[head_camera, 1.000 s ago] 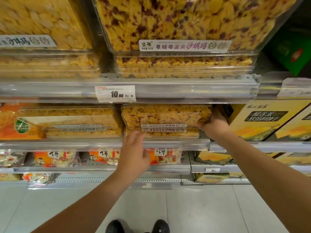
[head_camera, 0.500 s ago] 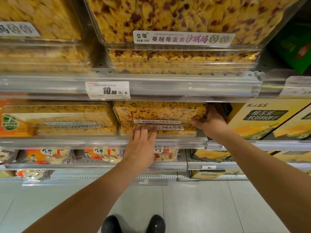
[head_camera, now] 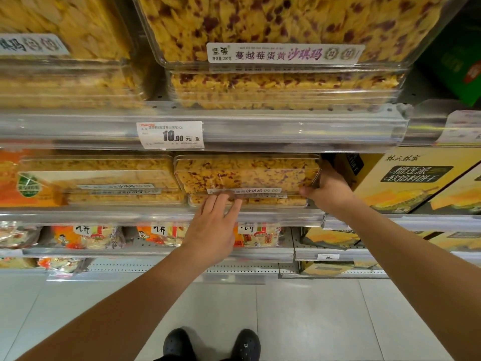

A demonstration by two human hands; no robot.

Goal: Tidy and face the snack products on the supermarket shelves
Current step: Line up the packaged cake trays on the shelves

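In the head view, the top clear box of cranberry sachima [head_camera: 247, 174] is gripped at its right end by the right hand [head_camera: 328, 190], whose fingers are curled round the corner. The grip of the left hand [head_camera: 214, 225] is loose: straight fingers are pressed against the box fronts, left of the right grip. A second box [head_camera: 270, 200] lies directly under the held one. Above both grips a price tag [head_camera: 171, 135] is fixed to the shelf rail [head_camera: 312, 128]; durian biscuit cartons [head_camera: 416, 178] stand just right of the right grip.
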